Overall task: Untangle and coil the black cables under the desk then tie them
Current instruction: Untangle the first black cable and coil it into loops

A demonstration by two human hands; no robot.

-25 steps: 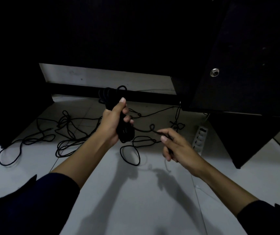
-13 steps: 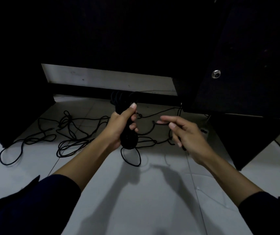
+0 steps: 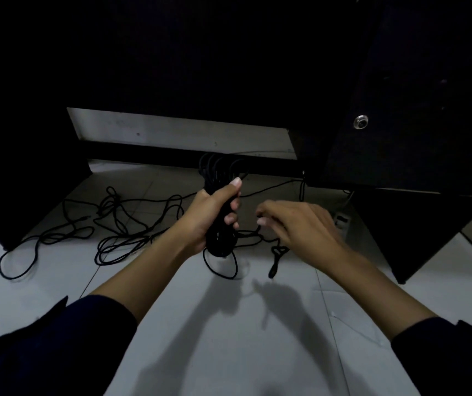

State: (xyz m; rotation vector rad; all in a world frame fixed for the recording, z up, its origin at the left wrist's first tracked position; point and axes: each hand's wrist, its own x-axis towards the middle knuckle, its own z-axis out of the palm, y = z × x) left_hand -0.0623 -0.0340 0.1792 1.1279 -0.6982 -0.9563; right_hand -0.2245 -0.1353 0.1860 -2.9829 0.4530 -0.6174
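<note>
Here our left hand (image 3: 210, 217) grips the coil (image 3: 219, 224), our right hand (image 3: 300, 224) apparently pinching a strand (image 3: 247, 233) whose knot (image 3: 280, 250) could snag.

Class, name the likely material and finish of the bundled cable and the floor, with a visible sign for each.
Cable bundle: probably matte rubber or plastic sheathing; black, dull, bending in soft loops in the left hand. Floor: likely smooth ceramic tile; pale slabs with thin joint lines, faint sheen.
</note>
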